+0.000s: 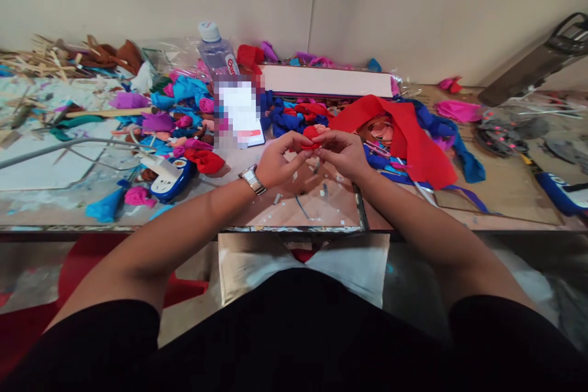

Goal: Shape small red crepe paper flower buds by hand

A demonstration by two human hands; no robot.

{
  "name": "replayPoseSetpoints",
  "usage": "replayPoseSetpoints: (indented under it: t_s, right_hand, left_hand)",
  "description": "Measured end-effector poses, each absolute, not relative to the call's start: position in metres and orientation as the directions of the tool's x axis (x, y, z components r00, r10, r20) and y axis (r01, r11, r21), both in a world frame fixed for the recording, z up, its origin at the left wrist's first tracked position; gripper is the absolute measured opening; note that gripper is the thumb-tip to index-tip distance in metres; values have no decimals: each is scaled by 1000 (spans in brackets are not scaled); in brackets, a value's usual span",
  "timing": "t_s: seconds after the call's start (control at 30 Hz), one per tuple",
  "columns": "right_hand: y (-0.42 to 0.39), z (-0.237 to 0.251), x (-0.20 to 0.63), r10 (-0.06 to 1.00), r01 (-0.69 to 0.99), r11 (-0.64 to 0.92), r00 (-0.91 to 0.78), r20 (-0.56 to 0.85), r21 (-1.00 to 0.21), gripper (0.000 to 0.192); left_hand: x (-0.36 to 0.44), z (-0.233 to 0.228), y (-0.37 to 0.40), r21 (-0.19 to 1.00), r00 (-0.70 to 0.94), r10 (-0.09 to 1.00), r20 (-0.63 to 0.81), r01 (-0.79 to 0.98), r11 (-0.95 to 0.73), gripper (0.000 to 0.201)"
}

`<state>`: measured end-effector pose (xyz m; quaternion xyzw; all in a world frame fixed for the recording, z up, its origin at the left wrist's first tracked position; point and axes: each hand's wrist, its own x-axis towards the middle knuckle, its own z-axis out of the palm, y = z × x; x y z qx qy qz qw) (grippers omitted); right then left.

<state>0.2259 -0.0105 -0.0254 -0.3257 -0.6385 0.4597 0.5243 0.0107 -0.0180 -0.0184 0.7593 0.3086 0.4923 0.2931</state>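
Observation:
Above the front part of the table, both hands meet at a small red crepe-paper rosette (pixel 312 133). My left hand (pixel 282 158), below a metal wristwatch, pinches its left side between thumb and fingers. From the right, my right hand (pixel 343 152) grips the other side with closed fingertips, which partly cover the piece. Just beyond and to the right of the right hand lies a wide red strip (pixel 413 141) of the same-looking material. Behind the hands are crumpled dark blue pieces (pixel 281 119).
A phone (pixel 241 113) stands upright before a clear bottle (pixel 215 49). Coloured rosettes (pixel 184 95) and a blue-white power strip (pixel 172 177) lie to the left. At the right are a dark tumbler (pixel 528 67), cardboard (pixel 496 196) and a grey disc-shaped holder (pixel 500 131).

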Motion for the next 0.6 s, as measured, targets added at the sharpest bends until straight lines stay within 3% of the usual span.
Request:
replayPoseSetpoints:
  t_s: [0.37, 0.6]
  right_hand:
    - [-14, -23, 223, 892, -73, 415, -166, 421, -907, 40]
    - [-16, -22, 225, 871, -57, 443, -210, 444, -895, 36]
  left_hand:
    - [10, -23, -18, 746, 318, 745, 586, 147, -650, 38]
    - [10, -19, -21, 738, 308, 748, 587, 176, -651, 40]
